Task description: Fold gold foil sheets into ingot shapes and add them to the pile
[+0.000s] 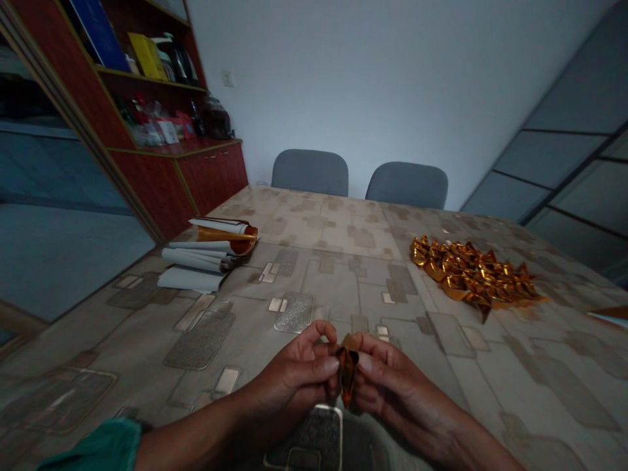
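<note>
Holding a small folded gold foil piece (347,379) between the left hand (301,369) and the right hand (392,376), low in the middle of the view, above the near part of a table covered by a patterned tablecloth (338,229). Gripping with both hands: pressing the left thumb against one side of the foil, with the left index finger bent above; pinching the opposite side between right thumb and fingers. Pointing the narrow end downward, with a dark hollow between the thumbs. Cannot tell whether the lower tip touches the tablecloth. Wearing a green sleeve (105,445) on the left arm. To the right, well apart from the hands, a close-packed heap of folded gold foil shapes (473,271); farther right, part of a sheet (613,314), cut off at the edge of view. To the left, a bundle of white-backed gold foil sheets (201,255), curled and folded over. Past the far table edge, two grey chairs (310,171) before a pale wall (353,85); at the far left, a red-brown cabinet (216,170).
</note>
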Tool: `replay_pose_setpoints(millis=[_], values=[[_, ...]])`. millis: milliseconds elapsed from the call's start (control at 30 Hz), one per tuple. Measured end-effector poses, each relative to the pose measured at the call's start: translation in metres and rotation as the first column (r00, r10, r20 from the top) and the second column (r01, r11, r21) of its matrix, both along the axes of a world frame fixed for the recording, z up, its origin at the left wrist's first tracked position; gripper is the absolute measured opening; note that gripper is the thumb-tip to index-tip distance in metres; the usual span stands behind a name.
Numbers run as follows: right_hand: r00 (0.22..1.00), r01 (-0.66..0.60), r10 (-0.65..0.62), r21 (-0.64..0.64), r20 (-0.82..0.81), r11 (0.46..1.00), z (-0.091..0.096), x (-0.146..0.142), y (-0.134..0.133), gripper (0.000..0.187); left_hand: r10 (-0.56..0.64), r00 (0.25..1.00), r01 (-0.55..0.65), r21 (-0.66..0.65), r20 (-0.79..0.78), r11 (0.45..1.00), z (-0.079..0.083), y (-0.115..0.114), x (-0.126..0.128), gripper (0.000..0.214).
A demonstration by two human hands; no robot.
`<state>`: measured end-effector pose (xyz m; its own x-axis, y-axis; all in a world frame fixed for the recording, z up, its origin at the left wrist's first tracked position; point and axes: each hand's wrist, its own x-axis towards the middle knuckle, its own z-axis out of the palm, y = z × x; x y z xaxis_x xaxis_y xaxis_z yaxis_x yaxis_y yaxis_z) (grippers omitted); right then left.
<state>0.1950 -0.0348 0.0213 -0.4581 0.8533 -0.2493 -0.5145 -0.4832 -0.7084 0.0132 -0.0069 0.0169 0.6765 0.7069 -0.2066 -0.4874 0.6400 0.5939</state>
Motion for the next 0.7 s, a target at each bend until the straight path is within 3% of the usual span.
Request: replay_pose_setpoints(millis=[167, 433, 700], values=[[0.998, -0.048, 0.049, 0.049, -0.030, 0.998, 0.0019, 0.0009, 0.0002, 0.029, 0.001, 1.000, -0.002, -0.017, -0.022, 1.000, 0.0006, -0.0012, 0.0001, 0.029], [0.999, -0.023, 0.025, 0.083, -0.021, 0.996, -0.0010, -0.0020, -0.0005, 0.027, -0.026, 0.996, 0.023, -0.035, -0.086, 0.999, -0.0042, -0.0015, -0.0021, 0.024], [0.999, 0.026, -0.027, 0.035, 0.032, 0.999, -0.0063, -0.0024, 0.0013, 0.024, -0.029, 0.995, 0.023, -0.066, -0.094, 0.998, -0.0044, 0.0001, -0.0025, 0.019]])
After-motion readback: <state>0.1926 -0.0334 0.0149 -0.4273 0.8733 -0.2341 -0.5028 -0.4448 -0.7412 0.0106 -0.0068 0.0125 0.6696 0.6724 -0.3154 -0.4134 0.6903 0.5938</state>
